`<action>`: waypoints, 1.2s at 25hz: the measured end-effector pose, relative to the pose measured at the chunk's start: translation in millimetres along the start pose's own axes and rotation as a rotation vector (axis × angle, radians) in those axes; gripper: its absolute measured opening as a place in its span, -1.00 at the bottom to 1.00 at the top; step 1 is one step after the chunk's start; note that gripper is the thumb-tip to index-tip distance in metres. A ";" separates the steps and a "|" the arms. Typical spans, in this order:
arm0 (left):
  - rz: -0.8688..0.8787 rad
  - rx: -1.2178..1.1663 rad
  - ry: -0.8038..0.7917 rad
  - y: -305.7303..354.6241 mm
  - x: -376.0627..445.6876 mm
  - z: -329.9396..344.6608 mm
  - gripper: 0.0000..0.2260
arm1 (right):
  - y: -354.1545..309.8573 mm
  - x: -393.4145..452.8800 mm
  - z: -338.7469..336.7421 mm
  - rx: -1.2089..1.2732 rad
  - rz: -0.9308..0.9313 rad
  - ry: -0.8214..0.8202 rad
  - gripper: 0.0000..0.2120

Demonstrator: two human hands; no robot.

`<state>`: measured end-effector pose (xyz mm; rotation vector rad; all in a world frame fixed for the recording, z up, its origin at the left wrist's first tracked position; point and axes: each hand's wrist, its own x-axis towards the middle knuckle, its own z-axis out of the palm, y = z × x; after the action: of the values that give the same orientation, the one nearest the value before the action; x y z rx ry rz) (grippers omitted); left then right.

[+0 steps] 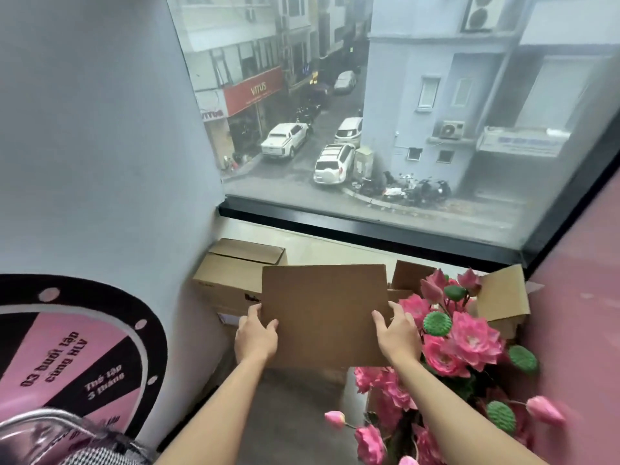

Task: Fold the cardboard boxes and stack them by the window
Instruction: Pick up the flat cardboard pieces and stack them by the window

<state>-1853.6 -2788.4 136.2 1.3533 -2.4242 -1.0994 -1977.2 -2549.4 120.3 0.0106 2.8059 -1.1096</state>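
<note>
Both your hands grip the flattened cardboard box (323, 313): left hand (256, 335) and right hand (397, 333) fingers clamped on its side edges, long axis running left-right, face toward you.

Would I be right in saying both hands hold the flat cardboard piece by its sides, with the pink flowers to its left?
Not quite: the head view shows the pink flowers to its right. Both the left hand and right hand do hold the flat cardboard piece by its sides.

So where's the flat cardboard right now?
The flat cardboard is mid-frame, held between both hands below the window, with boxes to its left and pink flowers to its right.
</note>
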 end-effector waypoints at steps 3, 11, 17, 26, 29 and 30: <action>0.008 0.017 -0.066 7.3 61.8 21.4 -0.56 | -10.0 46.8 28.1 -0.031 0.027 -0.006 -0.54; 0.085 0.079 -0.326 34.7 217.0 74.1 -0.56 | -32.9 131.8 95.7 -0.084 0.289 0.051 -0.53; 0.001 0.139 -0.436 37.9 300.0 125.6 -0.54 | -14.8 204.6 147.7 -0.164 0.346 -0.034 -0.52; -0.102 0.202 -0.523 -5.4 388.3 226.3 -0.51 | 50.3 304.2 241.8 -0.252 0.348 -0.207 -0.51; -0.141 0.199 -0.567 -25.2 405.4 251.8 -0.49 | 70.1 315.3 262.7 -0.259 0.371 -0.259 -0.55; -0.143 0.203 -0.580 -30.8 408.1 260.5 -0.49 | 77.0 317.4 270.1 -0.259 0.369 -0.276 -0.58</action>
<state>-2188.5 -2983.5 -155.6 1.4412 -2.9459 -1.4890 -2257.7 -2689.7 -164.8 0.3119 2.5374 -0.6108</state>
